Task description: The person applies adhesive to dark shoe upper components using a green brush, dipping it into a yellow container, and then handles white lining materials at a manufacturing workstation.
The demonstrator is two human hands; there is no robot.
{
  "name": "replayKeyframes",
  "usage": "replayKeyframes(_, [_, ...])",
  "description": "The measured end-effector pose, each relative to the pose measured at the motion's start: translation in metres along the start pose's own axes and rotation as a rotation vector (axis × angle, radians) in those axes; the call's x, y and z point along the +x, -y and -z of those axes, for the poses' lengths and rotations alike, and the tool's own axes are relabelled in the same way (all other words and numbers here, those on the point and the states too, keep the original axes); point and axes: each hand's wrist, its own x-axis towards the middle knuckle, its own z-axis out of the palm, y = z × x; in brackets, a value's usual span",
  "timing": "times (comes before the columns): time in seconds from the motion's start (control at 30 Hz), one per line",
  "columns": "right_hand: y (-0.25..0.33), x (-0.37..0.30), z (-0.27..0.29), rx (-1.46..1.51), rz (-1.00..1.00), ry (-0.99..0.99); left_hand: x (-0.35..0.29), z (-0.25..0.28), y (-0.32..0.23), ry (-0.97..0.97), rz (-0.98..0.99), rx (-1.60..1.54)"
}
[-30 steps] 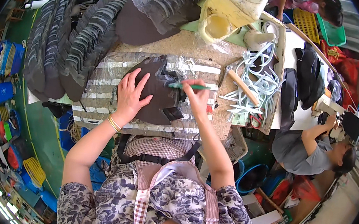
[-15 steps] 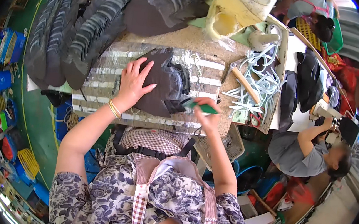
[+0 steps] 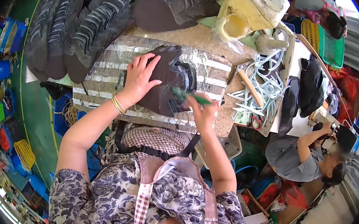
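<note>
Under my hands lies a dark brown cut piece of sheet material, with a glossy black curved edge strip along its right side. My left hand presses flat on its left part, fingers spread. My right hand grips a green-handled brush, its blurred tip over the piece's right part. Both rest over a worn board with white stripes.
Overlapping stacks of similar dark pieces fill the far left. A yellowed plastic container stands at the far side. Pale strips and a wooden-handled tool lie at right. Another person works at the right.
My right hand has shifted the brush slightly up and left, its tip now farther in over the dark piece. My left hand still presses on the piece.
</note>
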Motion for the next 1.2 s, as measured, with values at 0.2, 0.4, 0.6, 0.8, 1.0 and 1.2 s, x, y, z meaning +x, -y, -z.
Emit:
replayKeyframes(0.2, [-0.007,0.096,-0.032,-0.259,0.051,-0.181,0.007,-0.001,0.002,0.024,-0.019,0.013])
replayKeyframes(0.4, [-0.015,0.022,-0.017,-0.037,-0.085,-0.307,0.005,-0.008,0.013,0.024,0.064,-0.236])
replayKeyframes(0.6, [-0.004,0.031,-0.019,-0.057,0.088,-0.362,0.007,-0.014,0.018,-0.021,0.008,-0.214])
replayKeyframes(0.8, [-0.009,0.034,0.012,0.023,-0.174,-0.480,0.001,-0.011,0.021,0.046,0.044,-0.372])
replayKeyframes(1.0, [0.005,0.023,0.024,0.147,0.114,0.025,-0.005,-0.012,0.033,-0.193,-0.511,-0.315])
replayKeyframes(1.2, [-0.026,-0.032,0.045,-0.124,0.292,0.341,-0.007,-0.016,0.040,-0.153,-0.443,-0.366])
